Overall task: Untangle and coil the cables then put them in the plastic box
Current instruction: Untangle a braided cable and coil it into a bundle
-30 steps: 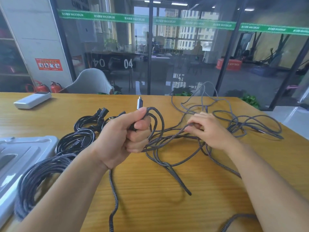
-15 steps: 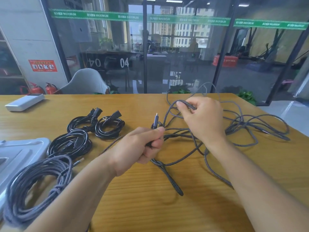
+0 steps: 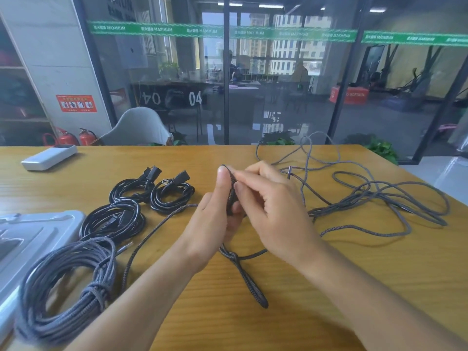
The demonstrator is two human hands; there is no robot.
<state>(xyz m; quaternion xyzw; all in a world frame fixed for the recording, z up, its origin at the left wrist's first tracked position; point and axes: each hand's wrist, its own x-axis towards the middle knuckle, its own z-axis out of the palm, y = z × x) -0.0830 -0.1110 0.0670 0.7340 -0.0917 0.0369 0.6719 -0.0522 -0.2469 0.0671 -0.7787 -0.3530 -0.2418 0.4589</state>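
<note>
A long grey braided cable [image 3: 379,196] lies in loose tangled loops across the right half of the wooden table [image 3: 329,287]. My left hand [image 3: 212,224] and my right hand [image 3: 273,206] meet above the table's middle. Both pinch a folded stretch of that cable, with the bend poking up between the thumbs. A doubled loop of it [image 3: 249,279] trails toward me below the hands. At the left, a coiled grey braided cable [image 3: 65,287] lies tied, beside three coiled black power cables [image 3: 114,219]. The plastic box's grey lid [image 3: 30,236] is at the far left.
A white power bank [image 3: 49,157] lies at the table's far left corner. A glass wall and a grey chair [image 3: 136,127] stand behind the table's far edge. The table's right edge runs diagonally at the right.
My right hand came back from the far loops to meet my left hand at the middle. The cable's plug no longer sticks up from my left hand; both hands now pinch a folded stretch.
</note>
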